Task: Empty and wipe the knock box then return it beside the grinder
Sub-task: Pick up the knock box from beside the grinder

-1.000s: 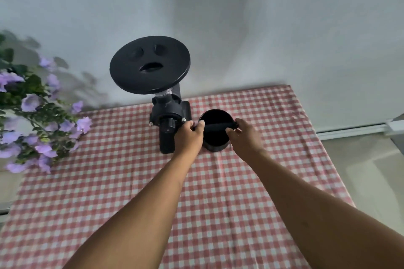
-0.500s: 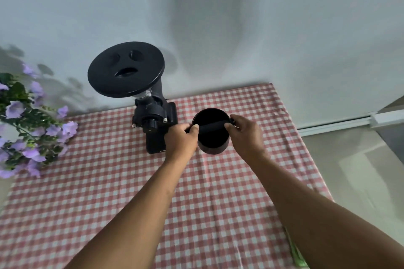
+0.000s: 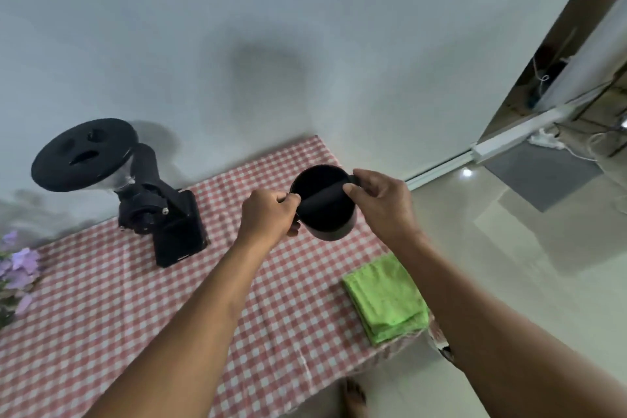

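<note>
The knock box (image 3: pixel 325 217), a round black tub with a black bar across its mouth, is held up off the table near the right end. My left hand (image 3: pixel 268 217) grips its left rim and bar end. My right hand (image 3: pixel 376 204) pinches the right end of the bar and the rim. The black grinder (image 3: pixel 163 214) with its wide round lid stands to the left on the red-checked tablecloth (image 3: pixel 101 299). A folded green cloth (image 3: pixel 386 299) lies near the table's right edge.
Purple flowers (image 3: pixel 17 268) reach in at the far left. A pale wall stands behind the table. Tiled floor (image 3: pixel 509 265) spreads to the right, with a doorway and cables at the far right. A bare foot (image 3: pixel 353 397) shows below the table edge.
Both hands have lifted the knock box away from the grinder and carried it to the right. The view has swung right, bringing the green cloth and floor into sight.
</note>
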Tool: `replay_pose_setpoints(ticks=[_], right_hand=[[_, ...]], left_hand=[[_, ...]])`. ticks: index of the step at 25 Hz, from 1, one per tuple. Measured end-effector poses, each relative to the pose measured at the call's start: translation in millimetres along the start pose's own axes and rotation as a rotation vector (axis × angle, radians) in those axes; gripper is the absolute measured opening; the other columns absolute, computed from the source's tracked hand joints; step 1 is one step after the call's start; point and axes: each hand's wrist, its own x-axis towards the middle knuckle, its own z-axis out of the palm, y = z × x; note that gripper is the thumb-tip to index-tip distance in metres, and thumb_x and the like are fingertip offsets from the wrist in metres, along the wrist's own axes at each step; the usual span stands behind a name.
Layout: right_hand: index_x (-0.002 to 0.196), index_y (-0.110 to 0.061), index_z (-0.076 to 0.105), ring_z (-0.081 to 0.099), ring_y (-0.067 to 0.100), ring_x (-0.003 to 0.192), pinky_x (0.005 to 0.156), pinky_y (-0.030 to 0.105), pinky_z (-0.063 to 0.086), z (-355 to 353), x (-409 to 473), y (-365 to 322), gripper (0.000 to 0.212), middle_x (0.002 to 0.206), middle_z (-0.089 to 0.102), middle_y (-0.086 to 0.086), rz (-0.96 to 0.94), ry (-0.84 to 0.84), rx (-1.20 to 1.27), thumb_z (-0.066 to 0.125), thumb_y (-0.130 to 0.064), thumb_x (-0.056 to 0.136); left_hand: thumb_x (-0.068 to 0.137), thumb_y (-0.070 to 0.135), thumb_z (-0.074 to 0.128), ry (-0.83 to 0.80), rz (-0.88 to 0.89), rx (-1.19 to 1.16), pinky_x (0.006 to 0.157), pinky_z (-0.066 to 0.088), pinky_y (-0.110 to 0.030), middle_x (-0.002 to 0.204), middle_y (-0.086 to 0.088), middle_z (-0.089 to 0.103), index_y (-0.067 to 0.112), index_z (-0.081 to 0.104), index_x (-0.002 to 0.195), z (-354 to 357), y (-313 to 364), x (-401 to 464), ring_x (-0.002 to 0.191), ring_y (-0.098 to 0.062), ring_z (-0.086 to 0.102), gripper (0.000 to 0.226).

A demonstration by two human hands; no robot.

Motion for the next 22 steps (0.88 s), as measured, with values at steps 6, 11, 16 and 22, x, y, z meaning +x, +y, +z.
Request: replay_pose_setpoints(ticks=[6, 11, 16, 22], right_hand=[[0.099, -0.034, 0.079, 0.077, 0.014, 0.107, 0.101, 0.045, 0.059, -91.3, -58.7, 40.2, 0.013, 0.105, 0.083, -0.002, 0.100, 0.206, 0.080, 0.079, -0.024, 0.091], [0.124, -0.024, 0.076, 0.076, 0.005, 0.108, 0.104, 0.039, 0.059, -156.3, -102.3, 87.9, 0.030, 0.110, 0.082, -0.008, 0.186, 0.332, 0.099, 0.076, -0.020, 0.094], [0.122, -0.023, 0.077, 0.076, 0.006, 0.110, 0.104, 0.042, 0.059, -225.5, -127.9, 145.0, 0.028, 0.109, 0.082, -0.011, 0.236, 0.387, 0.126, 0.076, -0.023, 0.094], [0.124, -0.015, 0.076, 0.075, 0.016, 0.116, 0.110, 0.047, 0.054, -297.5, -127.4, 231.3, 0.028, 0.115, 0.082, -0.002, 0.284, 0.305, 0.244, 0.072, -0.015, 0.096]], left_hand=[[0.098, 0.016, 0.062, -0.169, 0.176, 0.030, 0.061, 0.068, -0.053, 0.070, -0.028, 0.077, -0.014, 0.068, 0.072, 82.3, 29.1, -42.7, 0.049, -0.021, 0.078, 0.040], [0.086, 0.025, 0.059, -0.327, 0.271, 0.058, 0.055, 0.065, -0.057, 0.058, -0.022, 0.073, -0.006, 0.064, 0.063, 157.4, 43.1, -84.5, 0.050, -0.032, 0.077, 0.039], [0.091, 0.017, 0.065, -0.564, 0.106, 0.061, 0.066, 0.069, -0.057, 0.073, -0.014, 0.080, 0.007, 0.078, 0.085, 237.3, 72.4, -108.3, 0.058, -0.034, 0.080, 0.017], [0.100, 0.029, 0.071, -0.952, -0.163, -0.035, 0.088, 0.063, -0.056, 0.096, -0.013, 0.076, 0.006, 0.076, 0.110, 322.7, 72.4, -117.6, 0.071, -0.031, 0.074, 0.025]])
